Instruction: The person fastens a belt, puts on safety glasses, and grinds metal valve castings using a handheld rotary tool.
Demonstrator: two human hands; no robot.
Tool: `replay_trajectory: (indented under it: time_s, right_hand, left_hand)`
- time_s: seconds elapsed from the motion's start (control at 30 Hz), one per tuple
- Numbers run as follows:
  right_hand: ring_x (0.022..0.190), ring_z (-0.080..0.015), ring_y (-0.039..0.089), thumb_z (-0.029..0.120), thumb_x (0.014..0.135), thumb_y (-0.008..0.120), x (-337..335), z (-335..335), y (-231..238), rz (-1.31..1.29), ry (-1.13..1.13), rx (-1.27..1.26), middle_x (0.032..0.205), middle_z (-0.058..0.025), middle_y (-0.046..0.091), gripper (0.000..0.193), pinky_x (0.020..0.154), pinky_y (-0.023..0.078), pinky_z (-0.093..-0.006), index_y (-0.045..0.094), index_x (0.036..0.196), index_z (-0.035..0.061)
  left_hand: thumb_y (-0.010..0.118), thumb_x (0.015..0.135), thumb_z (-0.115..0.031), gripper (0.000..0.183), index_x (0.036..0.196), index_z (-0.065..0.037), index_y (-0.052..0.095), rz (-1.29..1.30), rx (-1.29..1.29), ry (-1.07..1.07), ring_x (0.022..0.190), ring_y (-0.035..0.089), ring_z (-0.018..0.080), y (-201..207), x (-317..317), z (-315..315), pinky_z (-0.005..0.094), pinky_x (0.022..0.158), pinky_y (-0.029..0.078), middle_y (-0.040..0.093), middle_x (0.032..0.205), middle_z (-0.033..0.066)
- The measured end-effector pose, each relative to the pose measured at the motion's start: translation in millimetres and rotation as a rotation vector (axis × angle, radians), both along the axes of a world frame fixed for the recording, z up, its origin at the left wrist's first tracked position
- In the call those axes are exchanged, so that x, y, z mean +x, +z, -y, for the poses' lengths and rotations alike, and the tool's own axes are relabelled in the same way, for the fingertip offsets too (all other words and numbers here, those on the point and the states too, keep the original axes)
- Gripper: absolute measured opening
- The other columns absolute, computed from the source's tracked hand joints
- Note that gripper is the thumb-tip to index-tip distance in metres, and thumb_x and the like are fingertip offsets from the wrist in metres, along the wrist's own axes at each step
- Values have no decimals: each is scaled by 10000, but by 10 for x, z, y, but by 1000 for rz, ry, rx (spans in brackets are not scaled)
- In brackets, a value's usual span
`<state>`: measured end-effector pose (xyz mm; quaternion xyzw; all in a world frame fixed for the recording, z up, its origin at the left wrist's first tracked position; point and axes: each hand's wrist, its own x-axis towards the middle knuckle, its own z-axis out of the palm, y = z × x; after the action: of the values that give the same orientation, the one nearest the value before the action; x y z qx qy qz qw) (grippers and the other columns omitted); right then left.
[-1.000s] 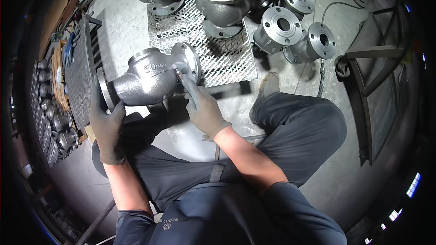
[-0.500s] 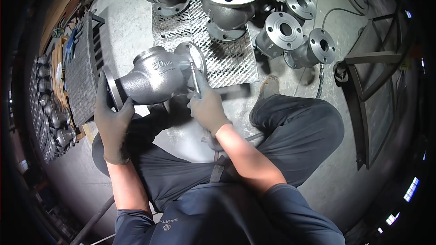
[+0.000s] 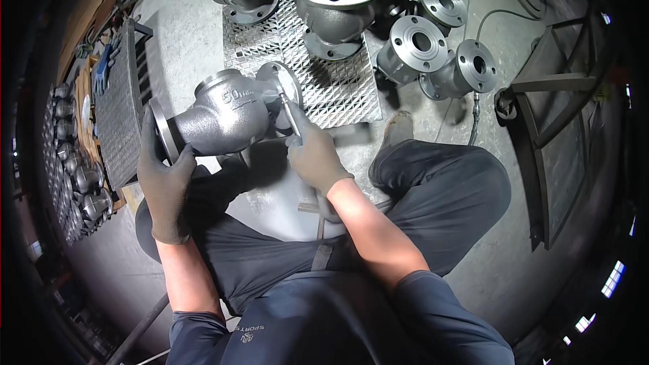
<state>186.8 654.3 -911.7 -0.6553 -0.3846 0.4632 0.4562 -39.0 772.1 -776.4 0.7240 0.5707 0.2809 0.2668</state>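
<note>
Seated, the person grips the cast valve body (image 3: 223, 118) by its flange with the left hand (image 3: 165, 186) while the right hand (image 3: 314, 155), clenched on a slim tool (image 3: 289, 111), seems to be cleaning the other flange face, calling for steady strokes.

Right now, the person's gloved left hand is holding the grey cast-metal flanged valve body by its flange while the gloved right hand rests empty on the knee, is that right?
Not quite. The left hand does hold the grey cast-metal flanged valve body by its flange, but the right hand is not empty: it presses a thin metal tool against the other flange, as the head view shows.

Six flanged valve bodies (image 3: 226, 111), two gloved hands (image 3: 165, 186).
</note>
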Motion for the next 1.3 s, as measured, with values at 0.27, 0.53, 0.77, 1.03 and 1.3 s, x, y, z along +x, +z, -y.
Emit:
replay_trajectory:
  time_s: [0.27, 0.53, 0.77, 1.03, 1.3]
  right_hand:
    - [949, -425, 721, -44, 974, 548, -91, 70, -165, 27, -21, 85, 1007, -251, 719, 806, 933, 575, -508, 420, 1750, 127]
    - [974, -432, 729, -35, 971, 565, -112, 15, -114, -66, 29, 122, 1064, -272, 734, 795, 944, 572, -516, 429, 1739, 117]
    - [988, -419, 728, -66, 956, 551, -200, 36, -261, -15, -120, 32, 1046, -261, 729, 817, 929, 576, -513, 404, 1745, 91]
    - [863, -316, 753, -50, 1037, 529, -360, 76, -375, 166, -126, 67, 1063, -215, 767, 844, 846, 611, -445, 318, 1801, 237]
    - [993, -420, 729, -77, 954, 546, -220, 6, -292, 69, -86, 60, 1085, -272, 722, 830, 955, 582, -499, 378, 1753, 71]
  left_hand:
    - [735, 854, -8, 888, 1694, 66, 456, -70, 10, -19, 1419, 645, 253, -17, -43, -14, 377, 1175, 517, 627, 1607, 249]
    - [743, 856, -13, 900, 1701, 67, 444, 17, -37, -6, 1421, 643, 266, 1, -34, 0, 379, 1173, 520, 609, 1627, 244]
    - [750, 846, -25, 907, 1699, 59, 453, -6, -22, -7, 1379, 665, 259, 56, 49, 16, 380, 1149, 539, 633, 1591, 238]
    - [760, 849, -49, 899, 1690, 63, 465, -5, -45, 25, 1343, 684, 255, 71, 77, 21, 380, 1116, 556, 658, 1556, 245]
    - [781, 857, -71, 893, 1682, 71, 472, -7, -42, 16, 1357, 677, 264, 36, -21, -28, 382, 1125, 546, 658, 1551, 252]
